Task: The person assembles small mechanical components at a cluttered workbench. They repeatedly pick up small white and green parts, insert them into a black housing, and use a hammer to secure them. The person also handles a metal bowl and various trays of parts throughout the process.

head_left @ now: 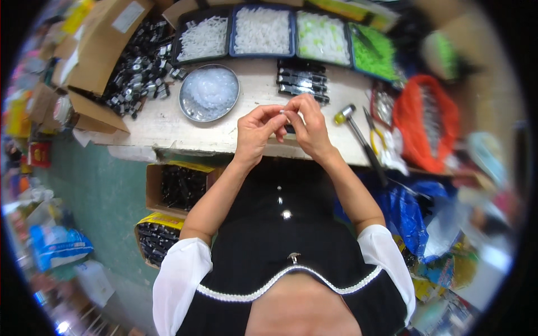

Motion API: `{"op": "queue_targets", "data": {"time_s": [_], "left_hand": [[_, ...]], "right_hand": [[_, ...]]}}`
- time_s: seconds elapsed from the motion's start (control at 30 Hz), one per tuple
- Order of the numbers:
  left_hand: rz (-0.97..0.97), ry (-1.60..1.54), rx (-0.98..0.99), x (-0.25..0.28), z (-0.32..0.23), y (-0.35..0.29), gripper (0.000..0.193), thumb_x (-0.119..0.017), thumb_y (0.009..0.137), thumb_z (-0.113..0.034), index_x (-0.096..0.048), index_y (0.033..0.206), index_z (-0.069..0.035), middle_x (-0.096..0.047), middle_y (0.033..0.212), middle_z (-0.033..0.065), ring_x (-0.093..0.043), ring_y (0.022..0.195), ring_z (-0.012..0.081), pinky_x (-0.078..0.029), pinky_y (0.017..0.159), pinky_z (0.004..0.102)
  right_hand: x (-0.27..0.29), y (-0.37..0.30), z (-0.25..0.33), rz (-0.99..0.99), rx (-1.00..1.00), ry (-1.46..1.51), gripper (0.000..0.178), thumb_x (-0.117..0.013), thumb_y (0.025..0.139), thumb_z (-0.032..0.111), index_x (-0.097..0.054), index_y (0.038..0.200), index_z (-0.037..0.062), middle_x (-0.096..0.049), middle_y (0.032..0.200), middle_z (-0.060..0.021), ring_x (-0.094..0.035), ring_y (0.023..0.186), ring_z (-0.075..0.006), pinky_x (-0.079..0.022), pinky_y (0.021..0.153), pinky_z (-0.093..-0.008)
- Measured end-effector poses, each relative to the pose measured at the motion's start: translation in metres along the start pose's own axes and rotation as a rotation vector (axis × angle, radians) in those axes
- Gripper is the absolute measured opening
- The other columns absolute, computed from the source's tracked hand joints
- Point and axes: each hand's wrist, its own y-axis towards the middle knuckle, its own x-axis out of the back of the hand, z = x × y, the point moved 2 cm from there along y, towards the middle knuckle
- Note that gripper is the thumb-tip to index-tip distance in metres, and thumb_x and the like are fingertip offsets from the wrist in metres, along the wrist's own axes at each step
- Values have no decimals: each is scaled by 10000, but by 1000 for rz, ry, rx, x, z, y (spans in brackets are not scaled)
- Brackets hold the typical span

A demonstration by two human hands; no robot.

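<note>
My left hand [259,133] and my right hand [310,127] meet over the front edge of the workbench [258,101]. Their fingertips pinch together around a small white piece [283,112], too small to make out in full. Both hands are closed. Below the right fingers a bit of a dark object [290,129] shows, mostly hidden. Just beyond my hands lie several glossy black cases [302,83] in a stack-like row. To the left stands a round metal bowl [184,105] with translucent small parts [210,88] heaped inside.
Along the back are trays of white tubes [204,38], white pieces [263,31], mixed white-green pieces [322,38] and green pieces [372,53]. Black-and-silver parts [140,73] pile up at left. A hammer [358,134], pliers [375,131] and a red bag [412,120] sit at right.
</note>
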Motion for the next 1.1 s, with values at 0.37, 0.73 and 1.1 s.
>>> {"op": "queue_targets", "data": {"time_s": [0.37, 0.73, 1.1], "left_hand": [[-13, 801, -232, 28, -2, 7, 163, -659, 760, -16, -659, 922, -17, -569, 775, 17, -478, 587, 45, -390, 527, 188], [110, 1073, -247, 28, 8, 18, 199, -698, 693, -22, -662, 889, -32, -566, 784, 68, -569, 665, 167, -463, 592, 275], [442, 1610, 71, -2, -16, 53, 304, -743, 633, -226, -660, 855, -36, -639, 821, 142, -617, 794, 315, -478, 721, 388]], "right_hand": [[-7, -26, -24, 224, 13, -348, 89, -589, 781, 74, -511, 823, 80, -494, 812, -49, -452, 838, -237, -295, 740, -380], [-15, -26, -28, 268, 130, -525, 92, -590, 773, 68, -521, 833, 77, -510, 828, -47, -458, 843, -242, -303, 755, -385], [79, -15, -68, 28, -55, -269, 105, -568, 787, 16, -590, 889, 28, -570, 862, -107, -553, 795, -292, -430, 689, -365]]}}
